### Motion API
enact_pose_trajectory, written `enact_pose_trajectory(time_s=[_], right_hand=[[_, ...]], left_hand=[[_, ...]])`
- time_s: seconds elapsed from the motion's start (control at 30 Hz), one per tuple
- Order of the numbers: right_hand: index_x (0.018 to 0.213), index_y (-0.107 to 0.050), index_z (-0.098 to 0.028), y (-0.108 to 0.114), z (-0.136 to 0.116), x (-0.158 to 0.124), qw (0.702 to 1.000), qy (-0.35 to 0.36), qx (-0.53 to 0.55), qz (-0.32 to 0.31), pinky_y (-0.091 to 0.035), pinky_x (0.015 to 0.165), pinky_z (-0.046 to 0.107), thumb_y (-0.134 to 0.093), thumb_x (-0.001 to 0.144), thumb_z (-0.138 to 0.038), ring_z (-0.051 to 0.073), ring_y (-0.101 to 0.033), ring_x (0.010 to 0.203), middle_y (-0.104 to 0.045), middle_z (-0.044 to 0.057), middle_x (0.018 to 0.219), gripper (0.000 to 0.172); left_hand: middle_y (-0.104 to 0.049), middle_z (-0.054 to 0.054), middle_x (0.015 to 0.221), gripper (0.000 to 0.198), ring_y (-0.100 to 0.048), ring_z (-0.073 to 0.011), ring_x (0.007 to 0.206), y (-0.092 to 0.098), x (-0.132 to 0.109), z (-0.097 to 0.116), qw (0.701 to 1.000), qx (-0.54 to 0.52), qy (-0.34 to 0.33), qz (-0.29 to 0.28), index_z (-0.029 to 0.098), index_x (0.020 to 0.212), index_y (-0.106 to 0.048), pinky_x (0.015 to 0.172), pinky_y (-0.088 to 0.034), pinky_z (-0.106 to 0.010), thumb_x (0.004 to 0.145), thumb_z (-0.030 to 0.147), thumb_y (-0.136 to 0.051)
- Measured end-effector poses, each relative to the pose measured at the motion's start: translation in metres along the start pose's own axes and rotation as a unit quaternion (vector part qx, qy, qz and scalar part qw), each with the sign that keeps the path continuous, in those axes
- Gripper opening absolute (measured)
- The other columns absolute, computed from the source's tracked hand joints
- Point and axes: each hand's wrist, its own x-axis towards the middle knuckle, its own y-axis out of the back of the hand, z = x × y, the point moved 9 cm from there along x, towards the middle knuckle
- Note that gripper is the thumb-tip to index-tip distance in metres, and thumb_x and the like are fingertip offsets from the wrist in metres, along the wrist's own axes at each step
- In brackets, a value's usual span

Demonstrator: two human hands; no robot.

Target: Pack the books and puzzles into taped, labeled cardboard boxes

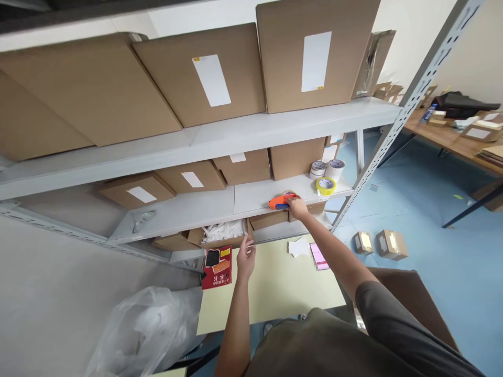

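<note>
My right hand (297, 208) is closed on an orange and blue tape dispenser (279, 201) at the front edge of the middle shelf; a tape roll shows partly behind it. To its right on that shelf are a yellow-edged tape roll (326, 185) and white tape rolls (335, 170). Held over the pale yellow table (275, 293), my left hand (246, 256) has its fingers apart and nothing in it. Nearest to it are a red book (217, 267) on the table and an open carton of white filler (223, 231) on the lower shelf.
Large cardboard boxes (220, 78) fill the upper shelf, smaller ones (245, 170) the middle. White paper (299, 247) and a pink pad (319, 256) lie on the table. A steel rack post (404, 110) stands right, a plastic bag (149, 324) left. Two small cartons (392, 244) sit on the floor.
</note>
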Motion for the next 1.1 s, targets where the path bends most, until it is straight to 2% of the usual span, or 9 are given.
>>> enact_pose_trajectory(time_s=[0.13,0.27,0.37,0.5,0.6,0.73,0.83,0.97,1.1], right_hand=[[0.118,-0.075,-0.026,-0.023,0.023,-0.093,0.996,-0.008,-0.085,-0.003,-0.032,0.127,0.054,-0.078,0.083,-0.019,0.037,-0.057,0.144,-0.077,0.015,0.134,0.036],[0.108,-0.077,-0.026,-0.064,0.059,-0.193,0.989,-0.027,-0.145,-0.031,-0.028,0.131,0.052,-0.074,0.078,-0.013,0.036,-0.062,0.137,-0.078,0.013,0.130,0.033],[0.103,-0.077,-0.025,-0.087,0.099,-0.255,0.980,-0.097,-0.165,-0.047,-0.031,0.130,0.053,-0.072,0.070,-0.010,0.037,-0.063,0.135,-0.080,0.013,0.124,0.037],[0.104,-0.076,-0.028,-0.093,0.153,-0.318,0.972,-0.193,-0.135,-0.023,-0.036,0.129,0.054,-0.074,0.067,-0.012,0.037,-0.058,0.144,-0.076,0.012,0.133,0.040],[0.102,-0.074,-0.028,-0.093,0.191,-0.343,0.963,-0.245,-0.114,-0.001,-0.038,0.128,0.054,-0.076,0.070,-0.019,0.036,-0.056,0.146,-0.070,0.012,0.145,0.034],[0.090,-0.072,-0.026,-0.095,0.244,-0.359,0.935,-0.345,-0.050,0.059,-0.036,0.126,0.058,-0.080,0.074,-0.026,0.039,-0.062,0.138,-0.078,0.016,0.122,0.017],[0.093,-0.074,-0.023,-0.104,0.264,-0.361,0.932,-0.356,-0.019,0.071,-0.040,0.119,0.059,-0.079,0.078,-0.026,0.041,-0.064,0.131,-0.078,0.018,0.112,0.016],[0.109,-0.076,-0.013,-0.105,0.252,-0.359,0.932,-0.321,-0.170,0.010,-0.044,0.113,0.053,-0.073,0.083,-0.020,0.040,-0.065,0.127,-0.077,0.023,0.118,0.027],[0.128,-0.073,-0.015,-0.094,0.197,-0.346,0.954,-0.171,-0.248,-0.012,-0.045,0.114,0.045,-0.068,0.087,-0.018,0.034,-0.063,0.130,-0.075,0.019,0.130,0.042]], left_hand=[[-0.074,-0.012,0.136,0.072,-0.074,-0.0239,0.105,0.012,-0.010,-0.012,1.000,-0.011,0.011,-0.027,0.032,0.163,-0.051,0.091,-0.059,-0.036,0.095,0.047,-0.072],[-0.074,-0.011,0.134,0.071,-0.073,-0.0237,0.106,0.021,-0.017,-0.046,0.997,-0.023,0.033,-0.062,0.031,0.162,-0.053,0.096,-0.058,-0.037,0.095,0.043,-0.072],[-0.075,-0.011,0.130,0.069,-0.073,-0.0231,0.102,0.026,-0.025,-0.079,0.995,-0.028,0.059,-0.081,0.030,0.160,-0.055,0.099,-0.058,-0.038,0.094,0.041,-0.073],[-0.076,-0.011,0.127,0.065,-0.072,-0.0222,0.098,0.028,-0.045,-0.111,0.992,-0.032,0.082,-0.094,0.028,0.156,-0.060,0.099,-0.058,-0.039,0.094,0.039,-0.074],[-0.075,-0.011,0.127,0.061,-0.072,-0.0214,0.096,0.027,-0.066,-0.126,0.990,-0.029,0.090,-0.109,0.027,0.153,-0.063,0.098,-0.059,-0.038,0.094,0.039,-0.073],[-0.075,-0.012,0.129,0.060,-0.072,-0.0202,0.091,0.032,-0.100,-0.140,0.988,0.005,0.087,-0.130,0.025,0.151,-0.065,0.092,-0.061,-0.036,0.094,0.040,-0.074],[-0.076,-0.011,0.128,0.056,-0.073,-0.0189,0.089,0.039,-0.125,-0.150,0.987,0.039,0.096,-0.122,0.026,0.150,-0.066,0.090,-0.061,-0.034,0.096,0.038,-0.071],[-0.077,-0.010,0.124,0.050,-0.075,-0.0184,0.091,0.033,-0.148,-0.151,0.985,0.061,0.119,-0.105,0.025,0.147,-0.068,0.090,-0.061,-0.034,0.097,0.033,-0.066],[-0.077,-0.012,0.126,0.047,-0.075,-0.0203,0.099,0.010,-0.152,-0.128,0.990,0.051,0.101,-0.086,0.022,0.143,-0.069,0.091,-0.061,-0.035,0.096,0.029,-0.067]])
